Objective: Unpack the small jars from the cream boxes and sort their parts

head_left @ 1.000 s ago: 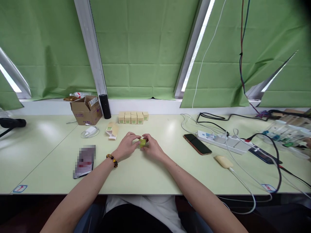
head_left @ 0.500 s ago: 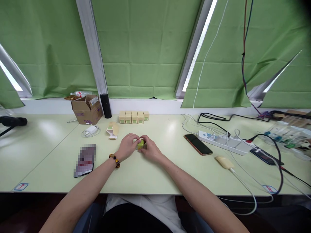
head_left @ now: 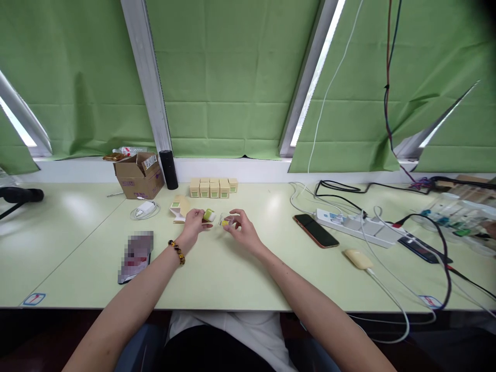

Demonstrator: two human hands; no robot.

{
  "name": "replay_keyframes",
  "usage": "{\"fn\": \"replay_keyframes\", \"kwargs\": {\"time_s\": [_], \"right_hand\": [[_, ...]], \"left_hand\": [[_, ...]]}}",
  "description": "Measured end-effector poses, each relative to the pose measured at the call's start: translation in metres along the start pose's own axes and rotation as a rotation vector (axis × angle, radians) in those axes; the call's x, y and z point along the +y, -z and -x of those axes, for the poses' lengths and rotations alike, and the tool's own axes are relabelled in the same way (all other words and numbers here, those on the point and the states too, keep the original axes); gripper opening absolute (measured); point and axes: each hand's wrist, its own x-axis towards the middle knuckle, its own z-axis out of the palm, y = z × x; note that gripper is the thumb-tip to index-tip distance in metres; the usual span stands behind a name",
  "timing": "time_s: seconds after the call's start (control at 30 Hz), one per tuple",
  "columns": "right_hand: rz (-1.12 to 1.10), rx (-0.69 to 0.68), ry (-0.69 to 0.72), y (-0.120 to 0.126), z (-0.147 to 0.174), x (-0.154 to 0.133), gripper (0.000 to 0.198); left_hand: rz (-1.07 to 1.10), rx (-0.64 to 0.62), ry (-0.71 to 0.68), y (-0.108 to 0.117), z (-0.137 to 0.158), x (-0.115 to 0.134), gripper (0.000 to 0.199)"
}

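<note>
My left hand (head_left: 194,226) pinches a small green-and-white container (head_left: 210,215), tilted, with its green face toward the box beside it. Held in the fingers of my right hand (head_left: 245,231) is a small clear plastic cover (head_left: 223,219) with some yellow on it. A short gap separates the two pieces above the table. An opened small cream box (head_left: 178,211) lies just behind my left hand, partly hidden by it. Farther back, several small cream boxes (head_left: 210,188) with green labels stand in a row.
At the left are a phone (head_left: 135,256), a white charger with cable (head_left: 145,208), a cardboard box (head_left: 139,175) and a black cylinder (head_left: 168,169). Toward the right lie another phone (head_left: 315,230), a power strip (head_left: 356,228), a cream-coloured device (head_left: 358,259) and tangled cables.
My hands were together around the green container. They have moved apart, the left going left with the green-and-white container, the right keeping the clear cover.
</note>
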Motion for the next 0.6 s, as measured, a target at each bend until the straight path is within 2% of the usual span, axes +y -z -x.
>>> {"fn": "replay_keyframes", "kwargs": {"time_s": [0.1,0.23,0.6], "right_hand": [[-0.176,0.001,0.086,0.002,-0.001,-0.006,0.037],[-0.336,-0.013,0.102,0.003,0.002,-0.015,0.043],[-0.447,0.029,0.029,0.011,0.005,-0.032,0.049]], "left_hand": [[-0.003,-0.042,0.069,0.003,-0.001,-0.007,0.012],[-0.011,-0.05,0.09,0.004,-0.004,-0.012,0.013],[-0.006,-0.06,0.101,0.006,-0.007,-0.013,0.012]]}}
